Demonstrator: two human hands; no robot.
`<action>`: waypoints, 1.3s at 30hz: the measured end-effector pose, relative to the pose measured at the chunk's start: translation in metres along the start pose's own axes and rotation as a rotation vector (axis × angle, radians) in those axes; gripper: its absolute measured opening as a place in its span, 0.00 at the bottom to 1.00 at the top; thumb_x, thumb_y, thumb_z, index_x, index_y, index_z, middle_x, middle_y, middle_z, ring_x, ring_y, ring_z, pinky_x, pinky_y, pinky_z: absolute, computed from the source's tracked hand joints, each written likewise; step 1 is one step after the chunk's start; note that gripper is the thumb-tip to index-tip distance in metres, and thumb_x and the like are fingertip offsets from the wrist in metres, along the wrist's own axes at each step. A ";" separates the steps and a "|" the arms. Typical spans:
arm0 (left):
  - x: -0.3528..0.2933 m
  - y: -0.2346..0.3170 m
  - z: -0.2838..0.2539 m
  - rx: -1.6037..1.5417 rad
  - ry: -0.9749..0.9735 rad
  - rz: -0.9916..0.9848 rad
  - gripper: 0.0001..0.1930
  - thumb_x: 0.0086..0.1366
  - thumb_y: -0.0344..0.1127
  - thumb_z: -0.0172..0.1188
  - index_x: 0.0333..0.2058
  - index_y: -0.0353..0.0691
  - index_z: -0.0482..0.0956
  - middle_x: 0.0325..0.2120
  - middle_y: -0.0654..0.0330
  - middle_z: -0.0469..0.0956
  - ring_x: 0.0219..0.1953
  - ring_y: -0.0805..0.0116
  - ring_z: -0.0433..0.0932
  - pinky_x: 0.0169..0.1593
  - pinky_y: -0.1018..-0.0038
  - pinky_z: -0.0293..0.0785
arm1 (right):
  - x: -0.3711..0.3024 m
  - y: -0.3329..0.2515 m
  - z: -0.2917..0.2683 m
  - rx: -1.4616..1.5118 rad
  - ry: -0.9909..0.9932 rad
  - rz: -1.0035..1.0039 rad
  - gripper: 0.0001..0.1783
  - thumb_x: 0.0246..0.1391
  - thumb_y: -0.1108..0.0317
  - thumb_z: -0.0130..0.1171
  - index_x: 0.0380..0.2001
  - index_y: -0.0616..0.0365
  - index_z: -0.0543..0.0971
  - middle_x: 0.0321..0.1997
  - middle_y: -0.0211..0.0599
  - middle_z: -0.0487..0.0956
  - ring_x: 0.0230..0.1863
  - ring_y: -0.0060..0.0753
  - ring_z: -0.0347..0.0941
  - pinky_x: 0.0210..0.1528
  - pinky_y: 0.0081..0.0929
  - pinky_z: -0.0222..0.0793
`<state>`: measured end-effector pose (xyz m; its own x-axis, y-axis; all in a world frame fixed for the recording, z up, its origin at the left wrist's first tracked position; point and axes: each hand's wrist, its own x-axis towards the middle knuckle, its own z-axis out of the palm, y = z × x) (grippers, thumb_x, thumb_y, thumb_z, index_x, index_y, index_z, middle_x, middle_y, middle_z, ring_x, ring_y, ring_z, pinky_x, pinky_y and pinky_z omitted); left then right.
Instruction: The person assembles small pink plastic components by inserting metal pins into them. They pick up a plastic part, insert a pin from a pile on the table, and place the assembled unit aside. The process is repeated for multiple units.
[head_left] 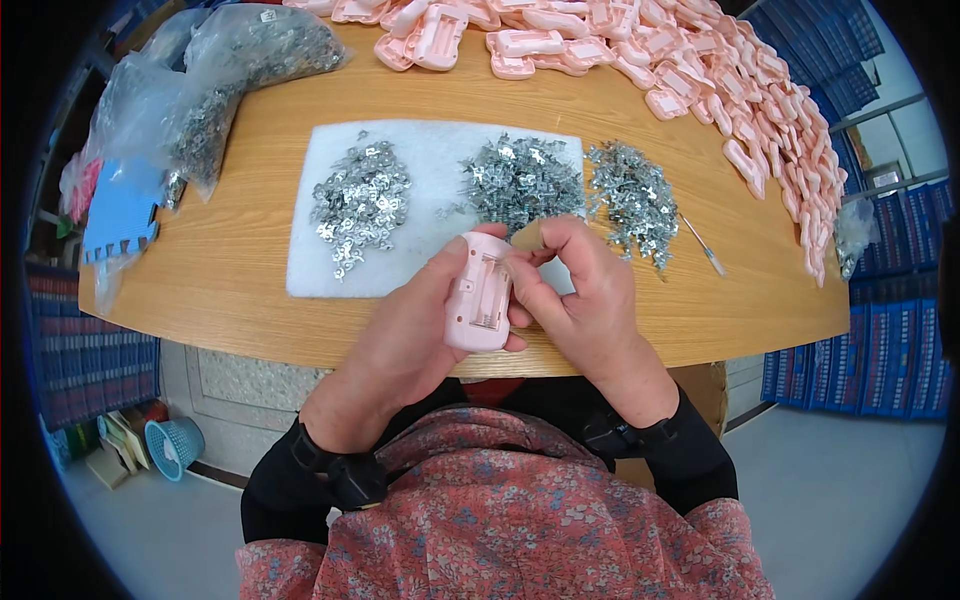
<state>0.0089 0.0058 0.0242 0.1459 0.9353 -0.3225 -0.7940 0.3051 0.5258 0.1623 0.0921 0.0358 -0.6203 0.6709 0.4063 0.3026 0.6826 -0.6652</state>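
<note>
My left hand is closed around a pink plastic battery-compartment casing, held tilted over the table's near edge. Its open battery slot faces up, and metal springs show at the slot's lower end. At the slot's upper right, the thumb and fingers of my right hand are pinched together; whatever they hold is hidden. A tan wrap covers one right fingertip. Just beyond my hands lies a white foam sheet bearing two heaps of small metal contact pieces, one left and one right.
Another heap of metal pieces lies on the wooden table, beside a thin pen-like tool. Many pink casings cover the far and right edges. Clear bags of metal parts and a blue foam mat sit at left.
</note>
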 end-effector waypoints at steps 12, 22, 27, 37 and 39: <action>0.002 -0.003 -0.006 -0.002 -0.018 -0.035 0.25 0.77 0.49 0.31 0.63 0.41 0.61 0.43 0.56 0.77 0.36 0.65 0.79 0.41 0.63 0.81 | 0.002 -0.004 0.000 0.102 0.033 0.028 0.11 0.50 0.76 0.66 0.36 0.60 0.76 0.32 0.38 0.79 0.32 0.33 0.79 0.34 0.28 0.74; 0.004 -0.004 -0.006 -0.005 -0.017 -0.080 0.24 0.77 0.50 0.33 0.62 0.42 0.62 0.42 0.58 0.77 0.37 0.65 0.80 0.41 0.63 0.81 | 0.000 -0.005 -0.001 0.004 0.025 -0.045 0.12 0.49 0.76 0.66 0.37 0.59 0.76 0.30 0.38 0.77 0.31 0.40 0.76 0.32 0.33 0.72; 0.006 -0.008 -0.001 -0.024 0.027 -0.063 0.23 0.77 0.49 0.33 0.61 0.43 0.63 0.42 0.57 0.77 0.38 0.66 0.80 0.41 0.63 0.81 | 0.003 -0.004 0.005 -0.155 0.030 -0.273 0.11 0.47 0.77 0.66 0.35 0.60 0.77 0.30 0.38 0.77 0.34 0.45 0.74 0.36 0.37 0.72; 0.008 -0.009 -0.009 -0.008 -0.009 -0.085 0.23 0.77 0.49 0.33 0.60 0.41 0.63 0.40 0.55 0.77 0.37 0.64 0.80 0.39 0.62 0.81 | 0.001 -0.003 -0.003 0.052 0.022 0.073 0.09 0.50 0.72 0.67 0.34 0.59 0.78 0.30 0.38 0.77 0.32 0.41 0.76 0.33 0.34 0.71; 0.007 -0.008 -0.008 -0.017 -0.019 -0.091 0.23 0.77 0.49 0.33 0.59 0.40 0.64 0.40 0.54 0.77 0.36 0.64 0.80 0.39 0.62 0.82 | 0.002 -0.002 -0.003 0.015 0.004 0.001 0.09 0.51 0.72 0.67 0.34 0.59 0.78 0.29 0.38 0.76 0.31 0.39 0.76 0.32 0.33 0.71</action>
<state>0.0115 0.0088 0.0116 0.2290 0.9070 -0.3535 -0.7870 0.3862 0.4812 0.1626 0.0928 0.0401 -0.6174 0.6727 0.4077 0.2920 0.6773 -0.6753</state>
